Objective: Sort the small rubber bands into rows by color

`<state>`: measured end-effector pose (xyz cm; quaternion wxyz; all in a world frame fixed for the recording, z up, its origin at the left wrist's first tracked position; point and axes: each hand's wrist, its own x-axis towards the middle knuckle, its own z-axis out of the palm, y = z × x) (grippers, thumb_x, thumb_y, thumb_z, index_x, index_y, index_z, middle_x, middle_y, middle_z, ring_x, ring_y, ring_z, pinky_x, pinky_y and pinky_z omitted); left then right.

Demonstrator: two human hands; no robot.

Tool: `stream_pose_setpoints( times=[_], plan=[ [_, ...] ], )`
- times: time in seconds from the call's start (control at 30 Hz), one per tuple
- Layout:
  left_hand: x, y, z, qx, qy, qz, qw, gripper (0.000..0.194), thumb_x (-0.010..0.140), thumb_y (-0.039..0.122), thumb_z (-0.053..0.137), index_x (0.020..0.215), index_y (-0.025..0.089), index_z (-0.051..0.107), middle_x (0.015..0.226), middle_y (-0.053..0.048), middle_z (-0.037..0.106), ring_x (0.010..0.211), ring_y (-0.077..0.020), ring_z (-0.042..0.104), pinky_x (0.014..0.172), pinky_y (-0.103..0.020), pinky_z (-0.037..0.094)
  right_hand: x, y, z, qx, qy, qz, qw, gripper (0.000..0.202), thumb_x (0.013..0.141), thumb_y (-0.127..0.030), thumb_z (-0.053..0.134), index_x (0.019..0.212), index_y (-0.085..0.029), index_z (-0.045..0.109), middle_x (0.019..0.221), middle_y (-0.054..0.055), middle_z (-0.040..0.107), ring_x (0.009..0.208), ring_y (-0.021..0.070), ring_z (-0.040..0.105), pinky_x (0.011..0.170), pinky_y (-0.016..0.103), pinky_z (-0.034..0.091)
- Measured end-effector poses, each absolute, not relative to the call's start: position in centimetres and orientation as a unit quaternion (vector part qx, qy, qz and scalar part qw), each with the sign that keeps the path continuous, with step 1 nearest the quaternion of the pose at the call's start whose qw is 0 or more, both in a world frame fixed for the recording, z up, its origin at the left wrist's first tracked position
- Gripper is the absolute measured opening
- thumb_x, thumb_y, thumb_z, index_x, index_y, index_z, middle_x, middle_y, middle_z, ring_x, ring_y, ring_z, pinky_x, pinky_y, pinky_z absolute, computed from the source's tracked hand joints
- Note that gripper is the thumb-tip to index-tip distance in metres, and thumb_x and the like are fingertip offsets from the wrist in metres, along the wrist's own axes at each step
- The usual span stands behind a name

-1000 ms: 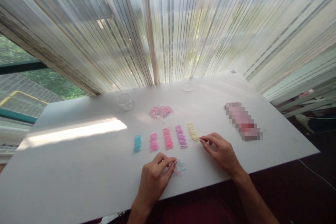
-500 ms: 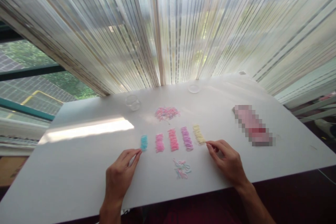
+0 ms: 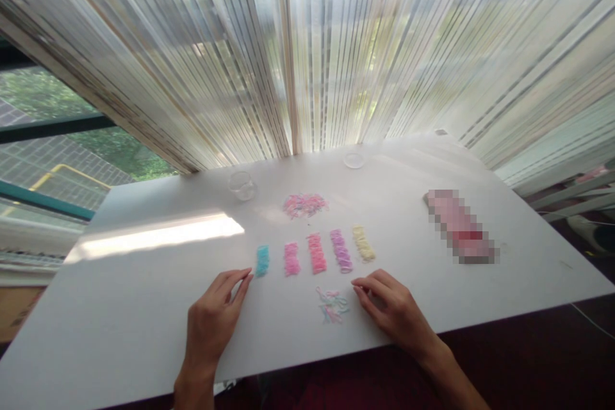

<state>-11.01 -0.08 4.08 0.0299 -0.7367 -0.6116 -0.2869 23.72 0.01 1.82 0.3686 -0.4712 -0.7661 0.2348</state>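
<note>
My left hand (image 3: pixel 214 311) is just left of a short row of teal bands (image 3: pixel 262 261), its thumb and fingertips pinched together. Whatever may be between those tips is too small to make out. To the right of a small loose pile of pink and mint elastic bands (image 3: pixel 332 305), my right hand (image 3: pixel 391 304) hovers with thumb and forefinger slightly apart and nothing visible between them. Farther up lie neat rows of pink bands (image 3: pixel 292 259), coral bands (image 3: pixel 316 253), purple bands (image 3: pixel 341 251) and yellow bands (image 3: pixel 364 243).
A larger mixed heap of bands (image 3: pixel 305 205) lies beyond the rows. A clear round container (image 3: pixel 242 186) stands at the back left, and a clear lid (image 3: pixel 354 161) lies at the back. On the right of the white table (image 3: pixel 144 307) is a blurred-out pink object (image 3: pixel 459 225). Striped curtains hang behind.
My right hand has moved away from the yellow row, left and toward me, to the small loose pile. My left hand has shifted slightly left, away from the teal row.
</note>
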Motion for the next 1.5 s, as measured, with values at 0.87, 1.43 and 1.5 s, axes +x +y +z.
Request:
stream_pose_setpoints(
  times=[0.87,1.43,1.5],
  plan=[
    [-1.0,-0.3,2.9,-0.808,-0.526,-0.215,-0.154,0.021,0.105,0.026,0.050,0.105,0.025,0.071,0.094,-0.001,0.072,0.072,-0.0141,0.074,0.062,-0.021,0.056,24.5,-0.1,3.0,-0.424,-0.818,0.219,0.321,0.016,0.099,-0.009,0.051,0.098,-0.022,0.060,0.089,0.006,0.065,0.083,0.0225,0.062,0.071,0.035,0.055],
    [-1.9,-1.8,2.2,-0.791,-0.541,-0.261,-0.121,0.026,0.107,0.028,0.044,0.100,0.023,0.068,0.095,-0.003,0.072,0.071,-0.0125,0.072,0.064,-0.020,0.056,16.7,5.7,5.7,-0.350,-0.860,0.194,0.317,0.012,0.101,-0.012,0.053,0.096,-0.019,0.062,0.092,0.008,0.066,0.089,0.0224,0.059,0.080,0.034,0.052],
    [-2.4,-2.3,2.1,-0.785,-0.548,-0.263,-0.120,0.026,0.108,0.028,0.043,0.101,0.023,0.068,0.097,-0.003,0.073,0.072,-0.0128,0.073,0.064,-0.020,0.056,14.1,6.6,5.7,-0.331,-0.876,0.191,0.295,0.012,0.100,-0.012,0.057,0.093,-0.018,0.064,0.092,0.007,0.066,0.089,0.0218,0.059,0.084,0.034,0.051]
  ],
)
